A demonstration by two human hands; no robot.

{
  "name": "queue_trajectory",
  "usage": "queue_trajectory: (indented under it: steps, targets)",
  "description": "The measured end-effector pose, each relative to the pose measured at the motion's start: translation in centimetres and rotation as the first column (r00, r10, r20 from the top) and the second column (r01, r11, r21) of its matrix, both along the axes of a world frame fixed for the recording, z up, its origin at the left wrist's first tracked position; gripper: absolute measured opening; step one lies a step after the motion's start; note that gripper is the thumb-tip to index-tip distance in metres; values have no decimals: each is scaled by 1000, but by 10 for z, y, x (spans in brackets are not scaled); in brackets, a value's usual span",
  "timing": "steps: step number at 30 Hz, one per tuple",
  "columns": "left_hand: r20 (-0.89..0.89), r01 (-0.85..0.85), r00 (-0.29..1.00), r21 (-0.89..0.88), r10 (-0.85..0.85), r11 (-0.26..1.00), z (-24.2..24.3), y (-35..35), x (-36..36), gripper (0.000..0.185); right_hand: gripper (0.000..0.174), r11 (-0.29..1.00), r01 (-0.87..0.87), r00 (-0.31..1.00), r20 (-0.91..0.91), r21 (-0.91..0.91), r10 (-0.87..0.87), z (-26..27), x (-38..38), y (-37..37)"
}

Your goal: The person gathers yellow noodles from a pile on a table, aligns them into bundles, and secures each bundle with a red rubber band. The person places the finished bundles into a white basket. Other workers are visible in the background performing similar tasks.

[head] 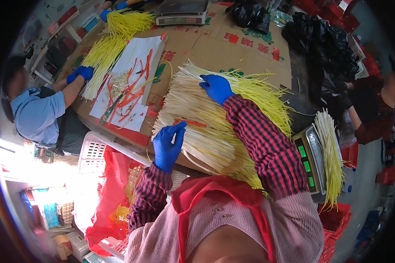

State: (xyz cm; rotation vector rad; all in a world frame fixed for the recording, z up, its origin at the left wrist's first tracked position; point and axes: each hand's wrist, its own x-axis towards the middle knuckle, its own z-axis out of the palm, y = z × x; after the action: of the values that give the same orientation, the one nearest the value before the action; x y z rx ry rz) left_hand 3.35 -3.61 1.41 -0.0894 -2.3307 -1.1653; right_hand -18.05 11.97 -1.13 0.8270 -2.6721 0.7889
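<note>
A wide heap of pale yellow-green stalks, apparently garlic chives (pixel 197 98), lies on the cardboard before me. My right hand (pixel 217 88), in a blue glove, rests on the far part of the heap, its fingers bent over the stalks. Near the cut white ends, my left hand (pixel 169 144), also gloved, has thumb and forefinger raised close together beside a red strip (pixel 191 123) lying on the stalks. Whether those fingers pinch the strip's end is unclear. Left of the heap, a white sheet (pixel 131 52) bears red strips, trimmings and a knife (pixel 111 109) with a patterned handle.
At right, a digital scale (pixel 311 164) carries a bundle of stalks (pixel 329 157). Another scale (pixel 182 14) stands at the far edge. A co-worker in blue gloves (pixel 80 74) handles more stalks (pixel 102 59) at left. Black plastic bags (pixel 322 39) and another person (pixel 365 105) are at right.
</note>
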Motion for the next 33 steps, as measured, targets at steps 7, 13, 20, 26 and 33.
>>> queue_trajectory:
  steps: [7,13,20,26,33]
  targets:
    - [-203,-11,979,3,12,1000,19,28,-76,23,40,856,85,949,303,-510,87,15,5,20]
    - [-449,-128,881,81,151,988,22,54,-119,32,30,604,95,862,368,-792,348,21,6,29]
    - [-127,-2,991,-308,-39,951,-37,68,-173,37,27,350,209,835,353,-913,422,53,10,47]
    - [94,78,995,-660,-21,747,-75,69,-202,49,32,-152,270,818,144,-951,557,144,46,192]
    - [89,47,996,-720,25,692,-73,70,-198,48,36,703,320,936,327,-635,-130,315,137,444]
